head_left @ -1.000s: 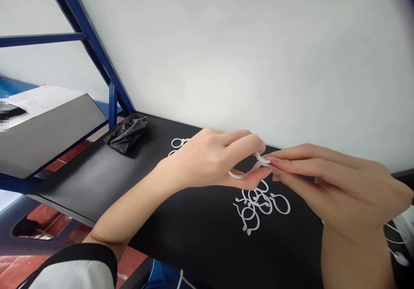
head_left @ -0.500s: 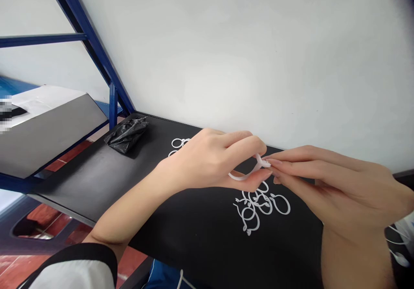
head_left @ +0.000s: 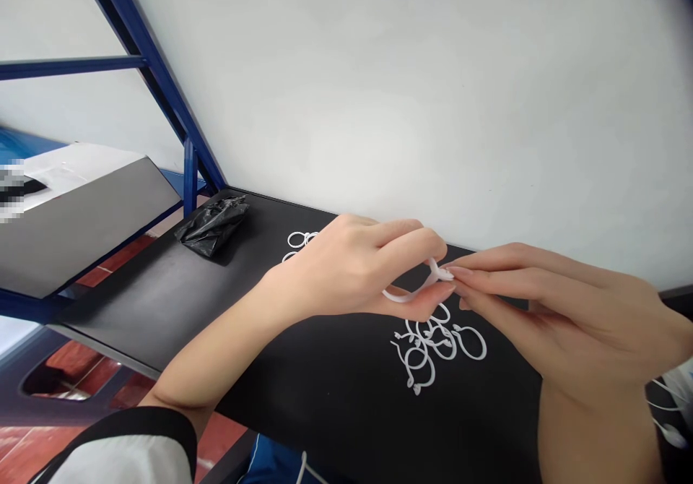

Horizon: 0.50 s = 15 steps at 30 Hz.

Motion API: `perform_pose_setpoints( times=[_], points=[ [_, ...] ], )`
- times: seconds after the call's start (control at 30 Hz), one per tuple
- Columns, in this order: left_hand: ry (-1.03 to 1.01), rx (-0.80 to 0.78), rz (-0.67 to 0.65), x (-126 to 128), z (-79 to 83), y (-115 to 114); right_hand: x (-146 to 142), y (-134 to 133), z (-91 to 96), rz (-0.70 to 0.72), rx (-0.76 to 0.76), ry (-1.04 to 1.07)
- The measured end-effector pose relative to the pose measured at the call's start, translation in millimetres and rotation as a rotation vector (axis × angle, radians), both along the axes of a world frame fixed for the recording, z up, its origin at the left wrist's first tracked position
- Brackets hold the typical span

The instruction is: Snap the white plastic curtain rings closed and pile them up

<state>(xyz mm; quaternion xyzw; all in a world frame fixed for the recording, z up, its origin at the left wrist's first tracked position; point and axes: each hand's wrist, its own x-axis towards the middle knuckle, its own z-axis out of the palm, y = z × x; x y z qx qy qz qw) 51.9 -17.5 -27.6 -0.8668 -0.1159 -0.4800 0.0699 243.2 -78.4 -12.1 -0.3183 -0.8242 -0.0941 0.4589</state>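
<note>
a: what's in the hands?

b: left hand (head_left: 346,271) & right hand (head_left: 574,318) meet over the black tabletop (head_left: 346,397). btwn them is a white plastic ring (head_left: 403,296), open, held up off the surface.

a: grip state?

b: both together, clamped on the ring. left grip has thumb & fingers around its curve. right fingertips (head_left: 460,271) pinch its upper end, right against the left fingers.

a: other rings?

b: loose pile of white plastic rings (head_left: 436,347) lying flat & overlapping on the tabletop, just below the held ring, near left thumb. a few more rings (head_left: 297,239) sit by the far edge, partly hidden behind left hand.

a: surroundings?

b: crumpled black plastic bag (head_left: 212,225) on the tabletop, at far end, well apart from hands. white wall (head_left: 379,94) runs along far edge. blue metal frame (head_left: 144,83) upper l, w/ grey panel (head_left: 81,231) beside it. red tile floor (head_left: 102,271) shows below. white sleeve w/ black trim (head_left: 119,455) on left forearm.
</note>
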Motion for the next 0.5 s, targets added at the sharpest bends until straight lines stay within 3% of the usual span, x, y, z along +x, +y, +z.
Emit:
perform_pose_setpoints(
  times=[0.5],
  points=[
    [0.002, 0.011, 0.007, -0.7, 1.5, -0.6, -1.8, -1.5, 1.4, -0.011, -0.039, 0.02]
  ],
)
